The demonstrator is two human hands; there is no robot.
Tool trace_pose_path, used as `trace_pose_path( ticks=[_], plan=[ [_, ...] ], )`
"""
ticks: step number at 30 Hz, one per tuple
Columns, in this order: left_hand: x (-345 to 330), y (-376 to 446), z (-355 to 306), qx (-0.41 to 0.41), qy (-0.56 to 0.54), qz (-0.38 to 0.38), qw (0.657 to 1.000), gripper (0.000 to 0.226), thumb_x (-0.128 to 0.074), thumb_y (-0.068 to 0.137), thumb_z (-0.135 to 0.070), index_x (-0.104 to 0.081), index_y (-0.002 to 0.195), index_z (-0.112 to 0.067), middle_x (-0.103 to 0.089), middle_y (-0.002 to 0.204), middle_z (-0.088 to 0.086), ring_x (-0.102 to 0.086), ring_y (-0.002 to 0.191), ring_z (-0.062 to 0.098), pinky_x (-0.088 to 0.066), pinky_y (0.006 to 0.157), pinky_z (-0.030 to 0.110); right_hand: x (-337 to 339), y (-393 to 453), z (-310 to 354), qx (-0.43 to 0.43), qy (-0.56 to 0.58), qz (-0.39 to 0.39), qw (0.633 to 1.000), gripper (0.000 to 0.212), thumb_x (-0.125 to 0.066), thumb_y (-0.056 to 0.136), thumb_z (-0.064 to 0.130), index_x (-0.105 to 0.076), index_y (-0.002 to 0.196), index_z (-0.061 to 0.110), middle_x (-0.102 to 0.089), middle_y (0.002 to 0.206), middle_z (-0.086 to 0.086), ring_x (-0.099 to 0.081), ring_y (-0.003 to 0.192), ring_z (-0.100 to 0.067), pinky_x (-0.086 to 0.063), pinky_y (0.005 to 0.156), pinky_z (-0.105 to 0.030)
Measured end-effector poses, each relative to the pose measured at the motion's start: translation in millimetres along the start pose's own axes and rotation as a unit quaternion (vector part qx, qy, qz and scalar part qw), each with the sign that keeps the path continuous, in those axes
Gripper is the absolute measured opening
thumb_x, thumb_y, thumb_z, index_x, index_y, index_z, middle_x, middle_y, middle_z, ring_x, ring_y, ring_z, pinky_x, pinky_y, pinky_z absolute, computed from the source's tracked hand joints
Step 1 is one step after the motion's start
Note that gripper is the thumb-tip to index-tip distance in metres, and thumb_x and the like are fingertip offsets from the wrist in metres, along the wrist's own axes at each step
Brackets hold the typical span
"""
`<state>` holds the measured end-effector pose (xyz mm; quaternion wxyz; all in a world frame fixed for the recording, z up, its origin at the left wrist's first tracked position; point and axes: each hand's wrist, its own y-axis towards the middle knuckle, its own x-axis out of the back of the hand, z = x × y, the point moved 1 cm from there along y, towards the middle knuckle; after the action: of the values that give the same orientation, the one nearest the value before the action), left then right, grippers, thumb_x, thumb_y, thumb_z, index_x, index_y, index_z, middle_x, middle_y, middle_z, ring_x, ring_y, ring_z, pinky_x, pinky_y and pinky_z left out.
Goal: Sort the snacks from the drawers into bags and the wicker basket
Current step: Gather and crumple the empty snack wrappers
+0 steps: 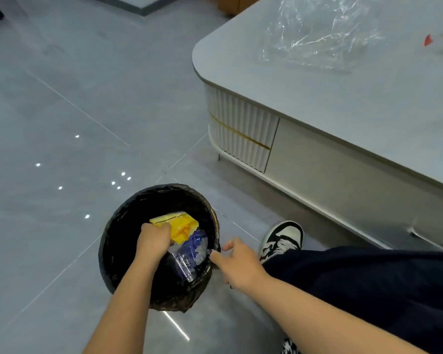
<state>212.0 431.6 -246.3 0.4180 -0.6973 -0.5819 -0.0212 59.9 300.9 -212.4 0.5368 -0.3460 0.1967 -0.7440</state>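
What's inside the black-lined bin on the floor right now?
In the bin: a yellow wrapper gripped by the left hand, and a clear wrapper with blue print beside it. The hand and forearm cover whatever lies beneath; the dark liner hides the bottom.

"What kind of place is this?"

"It looks like a home, maybe a living room."

"How can you tell?"

"The floor [74,103] has big shiny grey tiles, and little lights shine in them. There is a low desk [368,103] with a smooth grey top and round corners. Its side is white with thin ribs and a gold stripe [239,134]. It has a drawer [343,175] in the front."

"Anything else?"

"A small round bin [128,221] with a black liner stands on the floor. A person sits just beside it, in dark trousers [368,277] and a black and white sneaker [283,238]. A clear plastic bag [320,34] lies on the desk."
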Motion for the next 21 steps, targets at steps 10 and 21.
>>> trace_pose_path(
  ticks=[10,21],
  plan=[
    [-78.2,60.5,48.2,0.091,0.198,0.06,0.974,0.03,-0.056,0.087,-0.007,-0.064,0.113,0.005,-0.068,0.106,0.021,-0.066,0.103,0.036,-0.055,0.073,0.033,-13.5,14.6,-13.3,-0.057,0.05,0.051,0.996,0.018,-0.048,0.092,0.012,-0.053,0.075,0.01,-0.067,0.077,-0.012,-0.062,0.061,-0.024,-0.047,0.051,-0.029],
    [-94.0,28.1,52.2,0.148,0.194,-0.011,0.97,0.067,-0.064,0.088,-0.011,-0.024,0.137,0.009,-0.048,0.138,0.027,-0.051,0.125,0.04,-0.045,0.098,0.039,-0.9,13.3,-19.3,-0.061,0.079,0.047,0.994,0.013,-0.051,0.094,0.016,-0.052,0.081,0.011,-0.06,0.078,-0.013,-0.059,0.062,-0.021,-0.045,0.049,-0.025]
  ],
)
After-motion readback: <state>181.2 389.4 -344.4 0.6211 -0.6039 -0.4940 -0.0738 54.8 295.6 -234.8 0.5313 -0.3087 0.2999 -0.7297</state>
